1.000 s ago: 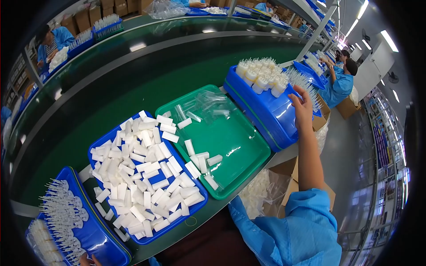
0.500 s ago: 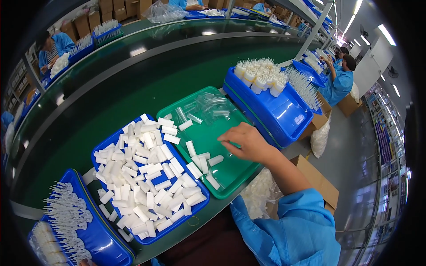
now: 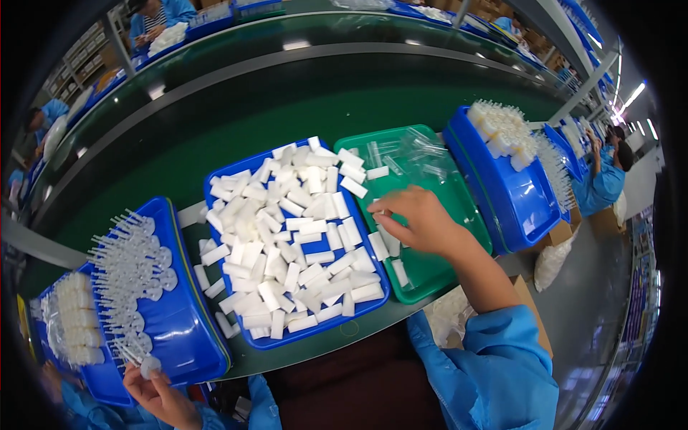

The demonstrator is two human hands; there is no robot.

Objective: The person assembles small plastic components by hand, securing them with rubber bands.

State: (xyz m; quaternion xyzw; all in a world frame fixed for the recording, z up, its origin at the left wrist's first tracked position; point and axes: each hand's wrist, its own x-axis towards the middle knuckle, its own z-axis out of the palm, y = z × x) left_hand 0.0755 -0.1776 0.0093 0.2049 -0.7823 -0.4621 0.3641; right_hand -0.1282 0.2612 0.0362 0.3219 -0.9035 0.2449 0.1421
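At the near left, my left hand [image 3: 163, 400] pinched a pale disc [image 3: 150, 367], perhaps for control; over the green tray [image 3: 433, 276], I couldn't tell whether my right hand [image 3: 417, 221] held anything.

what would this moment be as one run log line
left hand: at translucent disc-ended piece | right hand: over green tray, grip unclear | middle blue tray: heaped white blocks
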